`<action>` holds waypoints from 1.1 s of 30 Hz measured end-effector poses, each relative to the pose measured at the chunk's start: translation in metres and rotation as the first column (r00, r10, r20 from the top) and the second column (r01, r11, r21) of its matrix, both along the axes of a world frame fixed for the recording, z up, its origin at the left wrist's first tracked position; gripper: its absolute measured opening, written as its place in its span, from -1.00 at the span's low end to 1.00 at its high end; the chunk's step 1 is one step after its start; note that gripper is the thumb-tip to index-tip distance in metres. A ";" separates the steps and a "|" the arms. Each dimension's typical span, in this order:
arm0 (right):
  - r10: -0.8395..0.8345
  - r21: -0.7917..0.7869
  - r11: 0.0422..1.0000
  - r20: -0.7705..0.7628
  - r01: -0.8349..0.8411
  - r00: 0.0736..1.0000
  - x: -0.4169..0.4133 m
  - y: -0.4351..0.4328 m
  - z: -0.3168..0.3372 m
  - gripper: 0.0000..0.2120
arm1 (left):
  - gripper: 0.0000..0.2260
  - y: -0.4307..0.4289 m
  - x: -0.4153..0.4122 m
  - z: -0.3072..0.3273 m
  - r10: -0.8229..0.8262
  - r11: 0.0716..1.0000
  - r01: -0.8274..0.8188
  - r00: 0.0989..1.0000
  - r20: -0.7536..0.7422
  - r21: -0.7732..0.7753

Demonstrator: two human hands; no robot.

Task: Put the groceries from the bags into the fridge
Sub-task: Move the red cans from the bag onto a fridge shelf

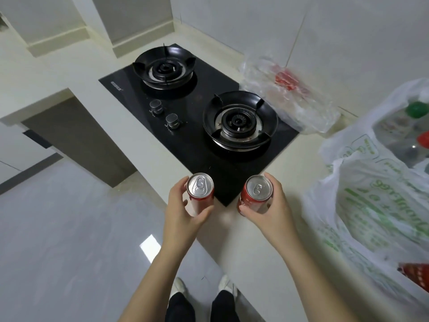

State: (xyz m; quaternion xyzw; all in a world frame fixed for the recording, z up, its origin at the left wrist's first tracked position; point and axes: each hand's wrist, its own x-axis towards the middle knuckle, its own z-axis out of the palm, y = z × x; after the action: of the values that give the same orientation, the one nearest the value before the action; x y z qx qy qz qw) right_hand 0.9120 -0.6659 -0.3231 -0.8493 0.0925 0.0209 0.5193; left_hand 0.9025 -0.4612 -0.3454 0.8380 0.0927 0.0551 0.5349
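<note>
My left hand (180, 209) grips a red soda can (200, 185) upright, just past the counter's front edge. My right hand (270, 205) grips a second red soda can (257, 190) above the counter beside the hob's near corner. A white plastic grocery bag with green print (371, 201) stands open at the right; bottles with a green cap (417, 109) and a red cap (423, 140) show inside it. A clear plastic bag (290, 94) with something red in it lies behind the hob. The fridge is not in view.
A black two-burner gas hob (197, 122) is set into the pale counter (234, 231), with two knobs at its left. A red packet (415, 274) lies at the right edge. Grey tiled floor (69, 228) lies to my left; my feet are below.
</note>
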 end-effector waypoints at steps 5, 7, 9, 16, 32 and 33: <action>-0.058 0.148 0.988 0.033 0.053 0.998 -0.013 0.001 -0.048 -0.10 | -0.15 -0.003 -0.013 -0.033 0.055 0.996 -0.060 0.995 -0.081 -0.069; -0.065 0.167 0.984 0.060 0.054 0.996 -0.014 0.002 -0.059 -0.11 | -0.14 -0.003 -0.012 -0.042 0.061 0.996 -0.066 0.995 -0.076 -0.065; -0.083 0.171 0.983 0.065 0.071 0.994 -0.014 0.002 -0.068 -0.13 | -0.13 -0.003 -0.008 -0.046 0.068 0.995 -0.073 0.995 -0.078 -0.075; -0.114 0.150 0.984 0.083 0.101 0.990 0.002 0.005 -0.079 -0.35 | -0.40 -0.014 0.009 -0.054 0.090 0.995 -0.096 0.985 -0.145 -0.033; -0.041 0.164 0.986 0.088 0.026 0.995 0.000 0.031 -0.041 -0.57 | -0.70 0.001 -0.009 -0.008 0.146 0.981 -0.156 0.985 -0.089 -0.114; -0.026 0.172 0.985 0.119 0.005 0.993 0.000 0.039 -0.029 -0.57 | -0.70 0.007 -0.013 0.003 0.162 0.977 -0.170 0.984 -0.069 -0.129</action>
State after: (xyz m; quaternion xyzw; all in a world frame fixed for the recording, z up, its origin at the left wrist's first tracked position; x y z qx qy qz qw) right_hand 0.9121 -0.6265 -0.3517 -0.8005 0.0652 -0.0266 0.5951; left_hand 0.8894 -0.4542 -0.3422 0.7906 0.1812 0.0689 0.5809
